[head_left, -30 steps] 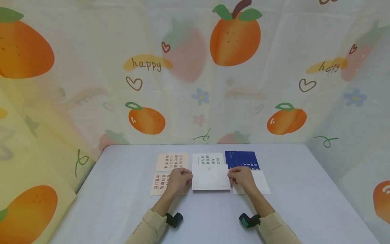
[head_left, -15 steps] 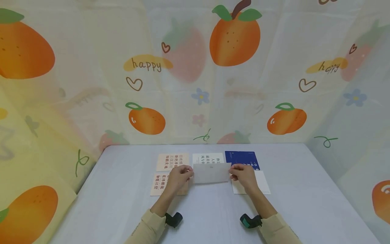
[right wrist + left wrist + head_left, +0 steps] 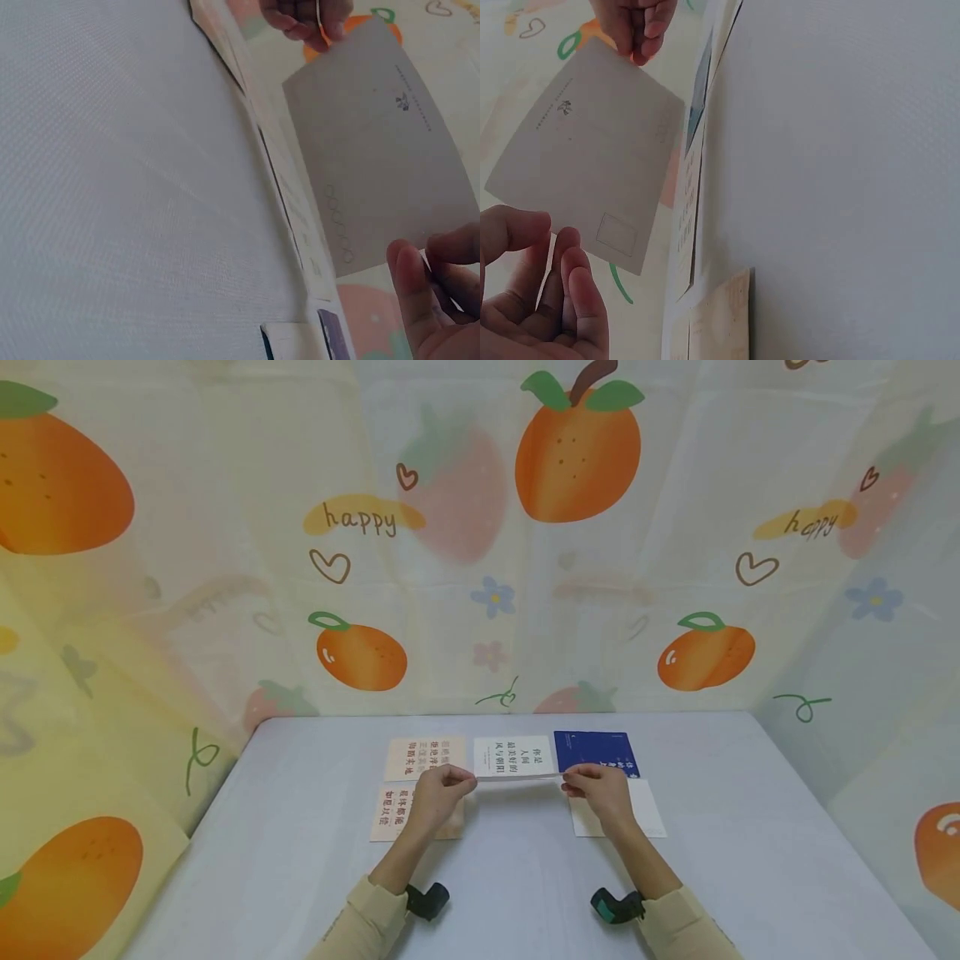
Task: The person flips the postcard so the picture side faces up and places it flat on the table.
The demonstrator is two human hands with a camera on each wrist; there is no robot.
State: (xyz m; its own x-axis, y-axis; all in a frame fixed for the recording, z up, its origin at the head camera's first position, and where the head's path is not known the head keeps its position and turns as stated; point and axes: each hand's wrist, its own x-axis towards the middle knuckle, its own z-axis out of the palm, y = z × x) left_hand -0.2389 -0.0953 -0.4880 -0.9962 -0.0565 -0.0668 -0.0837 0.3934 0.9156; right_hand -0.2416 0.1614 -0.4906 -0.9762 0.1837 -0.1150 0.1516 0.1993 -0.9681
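A white postcard [image 3: 517, 777] is stretched between both hands above the table, seen almost edge-on in the head view. My left hand [image 3: 441, 800] pinches its left end between thumb and fingers. At the right end, my right hand [image 3: 604, 795] pinches it the same way. The left wrist view shows one face of the postcard [image 3: 592, 150], with a small printed emblem and an outlined stamp box. That face of the postcard [image 3: 375, 150] also shows a row of small outlined shapes in the right wrist view. Its other face is hidden.
Beyond the postcard lies a white card with dark lettering [image 3: 513, 755]. Two cream cards, an upper one [image 3: 424, 758] and a lower one [image 3: 393, 814], lie left. A navy card [image 3: 594, 750] and a plain white card [image 3: 642, 810] lie right. A fruit-print cloth [image 3: 450, 593] hangs behind.
The postcard has tilted from showing its broad white face to nearly edge-on, uncovering more of the lettered card behind it. Both hands keep their pinch and stay almost in place.
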